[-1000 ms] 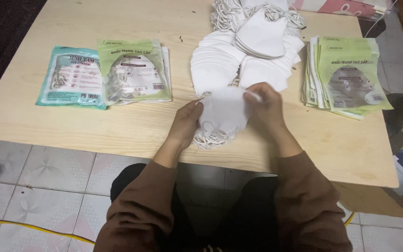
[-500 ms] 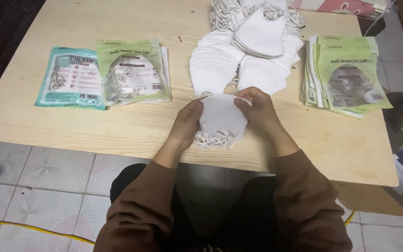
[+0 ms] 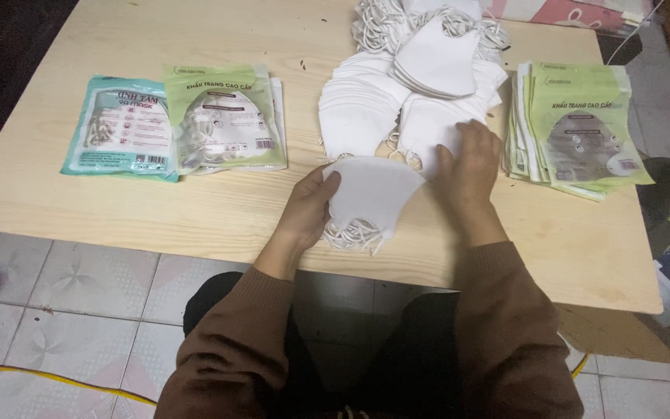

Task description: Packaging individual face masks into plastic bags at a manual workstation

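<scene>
A small stack of folded white face masks (image 3: 370, 194) lies near the front edge of the pale wooden table (image 3: 219, 202), ear loops hanging off its near side. My left hand (image 3: 308, 209) grips the stack's left edge. My right hand (image 3: 471, 159) rests flat, fingers spread, on the near part of a big pile of loose white masks (image 3: 366, 109) just behind the stack.
Filled mask packets, a teal one (image 3: 122, 140) and a green one (image 3: 222, 116), lie at the left. A stack of flat green packets (image 3: 579, 128) sits at the right. More masks with tangled loops (image 3: 436, 54) lie at the back. Tiled floor lies below.
My right hand has let go of the small stack's right side and moved back and to the right onto the loose pile. My left hand stays on the stack.
</scene>
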